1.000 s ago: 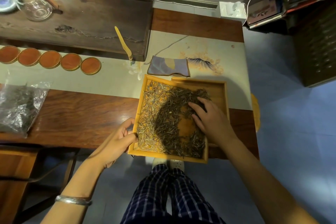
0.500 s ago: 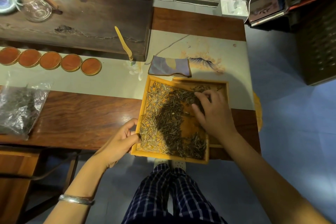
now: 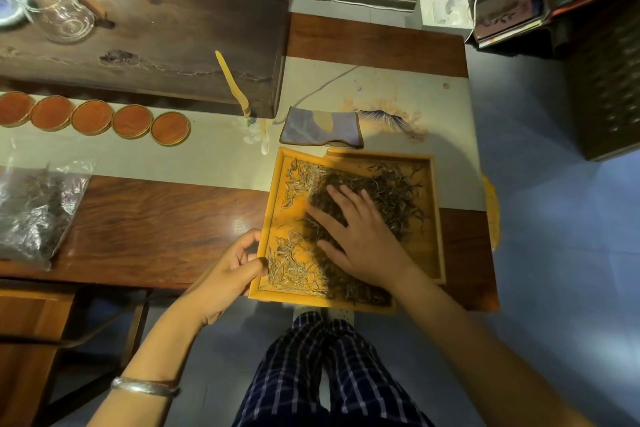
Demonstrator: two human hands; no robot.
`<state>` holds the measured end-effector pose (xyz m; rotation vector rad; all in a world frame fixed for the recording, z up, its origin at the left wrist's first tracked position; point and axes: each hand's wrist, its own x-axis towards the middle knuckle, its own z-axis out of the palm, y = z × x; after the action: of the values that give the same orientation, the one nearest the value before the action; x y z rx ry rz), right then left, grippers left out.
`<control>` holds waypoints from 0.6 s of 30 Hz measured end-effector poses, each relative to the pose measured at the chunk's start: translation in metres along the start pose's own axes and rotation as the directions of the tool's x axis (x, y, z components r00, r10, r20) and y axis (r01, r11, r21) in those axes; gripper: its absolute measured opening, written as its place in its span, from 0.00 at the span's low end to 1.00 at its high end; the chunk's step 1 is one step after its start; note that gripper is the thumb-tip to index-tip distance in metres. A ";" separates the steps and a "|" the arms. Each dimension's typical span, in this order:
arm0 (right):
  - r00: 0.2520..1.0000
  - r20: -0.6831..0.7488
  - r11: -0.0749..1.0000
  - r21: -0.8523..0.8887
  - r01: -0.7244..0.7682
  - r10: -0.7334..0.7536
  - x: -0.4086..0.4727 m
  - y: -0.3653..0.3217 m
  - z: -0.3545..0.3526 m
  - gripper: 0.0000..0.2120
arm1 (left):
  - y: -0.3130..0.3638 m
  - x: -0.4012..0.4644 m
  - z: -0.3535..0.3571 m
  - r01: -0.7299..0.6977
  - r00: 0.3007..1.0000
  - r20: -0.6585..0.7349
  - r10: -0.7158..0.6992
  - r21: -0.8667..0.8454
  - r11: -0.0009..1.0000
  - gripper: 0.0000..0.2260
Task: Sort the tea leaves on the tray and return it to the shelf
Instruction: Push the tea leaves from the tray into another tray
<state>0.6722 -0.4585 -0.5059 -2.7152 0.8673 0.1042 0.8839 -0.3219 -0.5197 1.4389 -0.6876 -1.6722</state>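
— Dark wooden table [image 3: 166,218] with a pale runner [image 3: 214,156] across it, blue-grey floor under it; where's the work?

— At the near right corner. The bamboo tray [image 3: 437,218] lies flat on the table, its front edge hanging a little over the table's edge, above the person's checked trousers [image 3: 325,374].

— And the tea leaves [image 3: 388,191]?

— All inside the tray. Darker ones heaped through the middle and far right, paler ones [image 3: 294,263] spread along the left side.

— Hands?

— The right hand [image 3: 360,236] lies palm down on the dark heap, fingers straight and spread, pressing rather than pinching. The left hand [image 3: 225,274] grips the tray's left rim, thumb over the edge, fingers curled.

— So which step?

— Sorting, I'd judge, and not finished: dark strands lie mixed into the pale ones. Next likely calls for a light sweep that parts the two without pushing leaves over the low rim.

— The shelf?

— Cabinets [image 3: 609,73] stand at the right; which shelf is meant, I cannot tell.
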 end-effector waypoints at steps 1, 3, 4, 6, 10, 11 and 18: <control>1.000 0.007 1.000 -0.006 -0.009 0.009 -0.002 0.005 0.000 0.26 | 0.000 -0.001 -0.001 -0.001 1.000 0.001 0.001 0.011 1.000 0.20; 0.999 0.002 0.999 -0.013 -0.034 0.034 -0.005 0.013 0.000 0.25 | 0.000 -0.002 -0.002 -0.005 1.000 0.007 0.005 -0.001 1.000 0.19; 0.999 -0.005 0.999 -0.014 -0.046 0.046 -0.006 0.016 -0.001 0.25 | 0.000 -0.002 -0.002 -0.010 1.000 0.009 0.010 -0.008 1.000 0.19; 0.998 -0.014 0.998 -0.019 -0.067 0.067 -0.007 0.021 -0.003 0.24 | 0.001 -0.001 -0.002 -0.010 1.000 0.008 0.010 -0.022 1.000 0.20; 0.994 -0.045 0.994 -0.030 -0.103 0.102 -0.007 0.031 -0.005 0.23 | 0.005 -0.001 0.000 -0.002 1.000 0.009 0.002 -0.038 0.999 0.22; 0.992 -0.053 0.993 -0.031 -0.114 0.112 -0.007 0.034 -0.005 0.23 | 0.006 -0.001 -0.001 0.002 1.000 0.006 -0.002 -0.035 0.999 0.23; 0.982 -0.061 0.983 -0.025 -0.182 0.180 -0.009 0.053 -0.010 0.19 | 0.006 -0.002 -0.003 0.006 1.000 0.005 -0.006 -0.027 1.000 0.20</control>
<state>0.6341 -0.4977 -0.5083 -2.6737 1.1385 0.0771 0.8883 -0.3229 -0.5148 1.4203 -0.6617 -1.6839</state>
